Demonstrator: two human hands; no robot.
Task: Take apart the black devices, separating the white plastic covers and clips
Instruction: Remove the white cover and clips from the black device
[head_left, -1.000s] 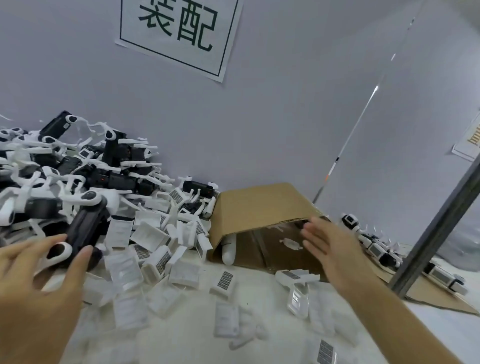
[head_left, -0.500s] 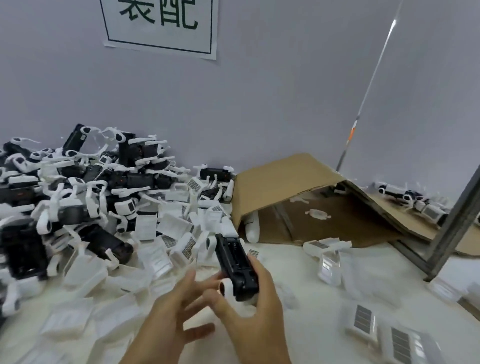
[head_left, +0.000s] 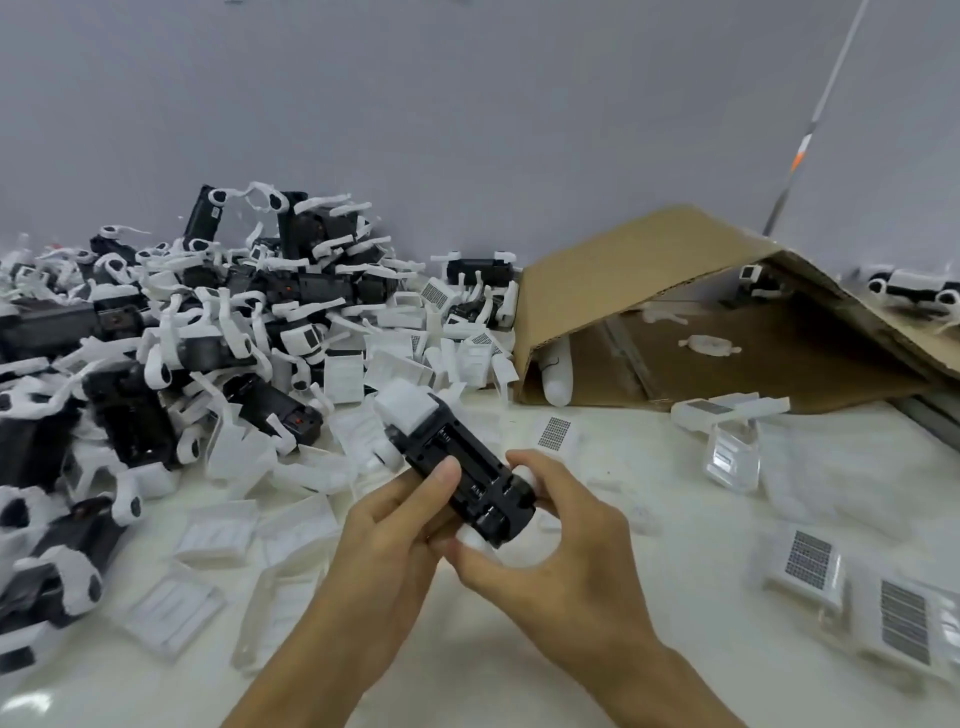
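A black device (head_left: 462, 465) with a white plastic cover (head_left: 405, 408) on its far end is held above the white table (head_left: 675, 525), in the middle of the view. My left hand (head_left: 395, 530) grips its left side, thumb pressed on the top face. From the right, my right hand (head_left: 545, 551) curls round the near end, where a white clip peeks out under the fingers. A big heap of black devices with white clips (head_left: 182, 332) fills the left side against the wall.
Loose white covers (head_left: 218, 535) lie scattered in front of the heap and at the right (head_left: 810, 561). A brown cardboard box (head_left: 675, 312) lies tipped on its side at the back right, a few white parts inside. More devices (head_left: 914, 288) sit behind it.
My left hand came off the heap with a black device, my right hand left the box, and both now grip the device in front of me. The left thumb has come onto its top.
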